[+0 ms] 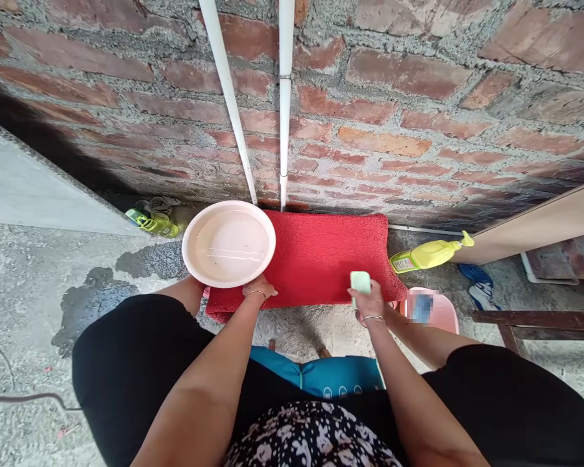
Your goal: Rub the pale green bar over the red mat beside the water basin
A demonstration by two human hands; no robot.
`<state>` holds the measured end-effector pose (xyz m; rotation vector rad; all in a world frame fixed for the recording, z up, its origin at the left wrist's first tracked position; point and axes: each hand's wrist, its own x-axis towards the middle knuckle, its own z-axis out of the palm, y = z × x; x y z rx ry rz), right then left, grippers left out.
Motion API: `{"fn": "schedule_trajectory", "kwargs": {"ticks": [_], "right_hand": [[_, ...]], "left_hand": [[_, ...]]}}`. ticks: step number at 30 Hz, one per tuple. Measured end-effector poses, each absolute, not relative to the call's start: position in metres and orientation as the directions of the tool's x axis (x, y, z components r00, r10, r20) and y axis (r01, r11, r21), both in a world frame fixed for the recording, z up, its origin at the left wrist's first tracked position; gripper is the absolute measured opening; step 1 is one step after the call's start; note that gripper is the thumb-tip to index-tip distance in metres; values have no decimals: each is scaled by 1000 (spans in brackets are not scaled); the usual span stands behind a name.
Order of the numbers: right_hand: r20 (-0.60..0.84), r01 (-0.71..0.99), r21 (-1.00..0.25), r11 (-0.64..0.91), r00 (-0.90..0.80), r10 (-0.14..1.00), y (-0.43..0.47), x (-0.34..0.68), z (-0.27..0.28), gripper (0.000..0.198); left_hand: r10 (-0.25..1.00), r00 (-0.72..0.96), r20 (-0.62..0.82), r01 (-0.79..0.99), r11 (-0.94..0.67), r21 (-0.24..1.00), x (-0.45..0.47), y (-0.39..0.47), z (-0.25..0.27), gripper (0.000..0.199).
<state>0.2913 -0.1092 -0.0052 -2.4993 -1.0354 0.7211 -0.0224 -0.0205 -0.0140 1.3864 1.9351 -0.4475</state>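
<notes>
A pale pink basin (188,263) holding water stands at the left end of a red cloth (328,240), which is spread over a low bench-like surface. My left hand (259,286) lies on the cloth against the basin's near right rim, thumb stretched out to the right; the rim partly hides its fingers. Near the cloth's right end, my right hand (371,300) grips a pale green bar of soap (360,281), held upright over the near edge.
A yellow spray bottle (425,255) lies to the right, above a pink bucket (450,311). Another yellow-green bottle (158,224) is at left. White pipes (285,97) run down the brick wall (384,117). The floor at left has wet patches (92,301).
</notes>
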Motion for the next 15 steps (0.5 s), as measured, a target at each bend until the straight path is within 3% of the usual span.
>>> {"fn": "schedule_trajectory", "kwargs": {"ticks": [2, 4, 7, 9, 11, 15], "right_hand": [[-351, 625, -538, -565, 443, 825, -99, 244, -2, 71], [-359, 762, -497, -415, 254, 898, -91, 195, 2, 72], [-376, 903, -401, -157, -5, 927, -84, 145, 6, 71], [-376, 932, -357, -61, -84, 923, -81, 140, 5, 68], [-375, 940, -329, -96, -37, 926, -81, 160, 1, 68], [-348, 825, -356, -438, 317, 882, -93, 250, -10, 70]], "left_hand": [[687, -177, -705, 921, 367, 127, -23, -21, -15, 83], [689, -176, -703, 921, 367, 129, -23, -21, -16, 83], [686, -174, -707, 926, 359, 120, -22, -20, -15, 83], [678, -174, -714, 928, 355, 111, -22, -20, -13, 83], [666, -180, -724, 927, 361, 102, -21, -19, -12, 83], [668, -180, -722, 925, 364, 107, -20, -19, -10, 85]]}}
